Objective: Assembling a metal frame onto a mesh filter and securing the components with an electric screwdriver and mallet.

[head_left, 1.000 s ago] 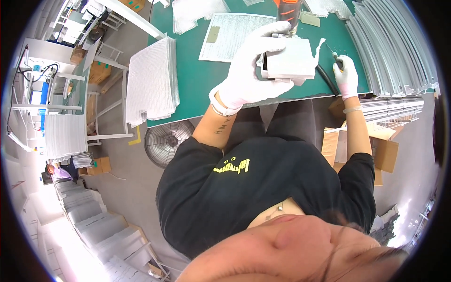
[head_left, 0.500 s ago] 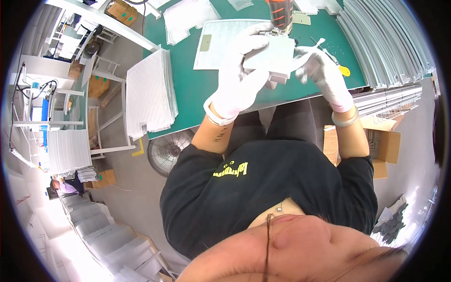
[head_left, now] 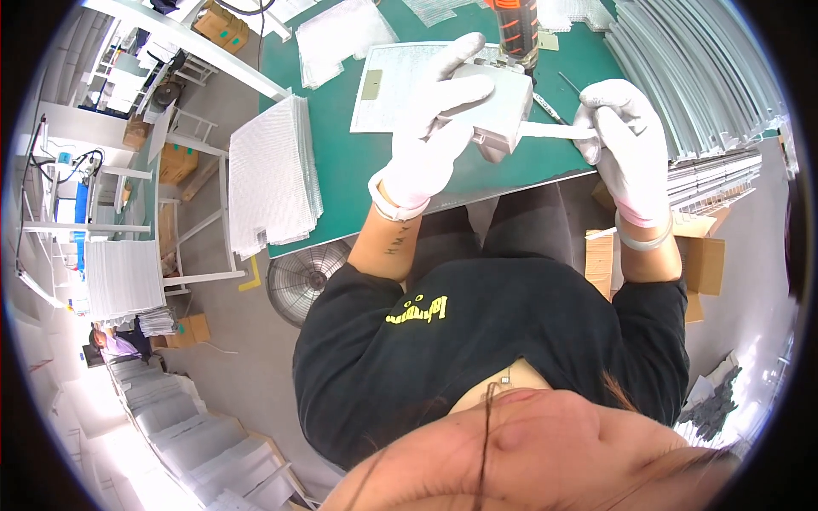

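Above the near part of the green table point(head_left: 341, 179), my gloved left hand point(head_left: 430, 140) grips a small pale grey box point(head_left: 504, 104), thumb and fingers on either side. A flat white strip point(head_left: 554, 130) runs taut from the box's right edge. Its other end is pinched in the closed fingers of my gloved right hand point(head_left: 629, 136). Whether the strip is tape or film I cannot tell. Just beyond the box is an orange and black tool point(head_left: 516, 30). A thin white pen-like thing point(head_left: 548, 108) lies between the box and my right hand.
A white printed sheet point(head_left: 383, 77) lies behind my left hand. White mesh sheets point(head_left: 273, 175) are stacked at the table's left edge. Rows of long pale strips point(head_left: 699, 77) fill the right side. A floor fan point(head_left: 308, 277) and a cardboard box point(head_left: 705, 264) stand below.
My right hand has moved right, away from the box, and the strip, bent before, is now stretched straight. The yellow-handled tool by my right hand is now hidden. The box has tilted slightly.
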The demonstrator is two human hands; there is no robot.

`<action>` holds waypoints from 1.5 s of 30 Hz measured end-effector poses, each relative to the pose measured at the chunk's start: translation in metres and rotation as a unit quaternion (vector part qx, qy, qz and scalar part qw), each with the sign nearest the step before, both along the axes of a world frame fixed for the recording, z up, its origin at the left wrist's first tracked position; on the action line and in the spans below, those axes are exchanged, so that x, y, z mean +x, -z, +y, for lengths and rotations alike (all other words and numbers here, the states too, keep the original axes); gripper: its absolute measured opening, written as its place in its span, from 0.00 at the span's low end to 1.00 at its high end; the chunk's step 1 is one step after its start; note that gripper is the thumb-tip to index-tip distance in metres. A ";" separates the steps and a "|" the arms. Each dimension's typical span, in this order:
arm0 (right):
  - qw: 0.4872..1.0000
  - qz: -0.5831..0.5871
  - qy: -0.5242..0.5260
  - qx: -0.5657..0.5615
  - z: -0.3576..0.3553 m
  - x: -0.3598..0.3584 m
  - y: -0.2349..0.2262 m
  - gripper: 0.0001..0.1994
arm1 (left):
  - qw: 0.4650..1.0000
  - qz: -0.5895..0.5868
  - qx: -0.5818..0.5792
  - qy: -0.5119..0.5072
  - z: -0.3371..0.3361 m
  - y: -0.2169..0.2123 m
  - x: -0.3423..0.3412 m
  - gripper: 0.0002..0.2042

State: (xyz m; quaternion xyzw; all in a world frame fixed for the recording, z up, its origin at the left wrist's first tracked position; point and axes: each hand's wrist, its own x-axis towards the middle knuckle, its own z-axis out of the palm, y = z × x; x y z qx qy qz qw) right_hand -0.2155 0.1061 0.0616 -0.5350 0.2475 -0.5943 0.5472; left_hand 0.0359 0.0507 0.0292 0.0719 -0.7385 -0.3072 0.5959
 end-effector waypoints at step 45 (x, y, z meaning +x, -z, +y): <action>0.785 0.373 -0.140 -0.475 -0.080 0.021 -0.070 0.10 | 0.943 0.130 0.280 0.120 0.016 0.012 -0.028 0.51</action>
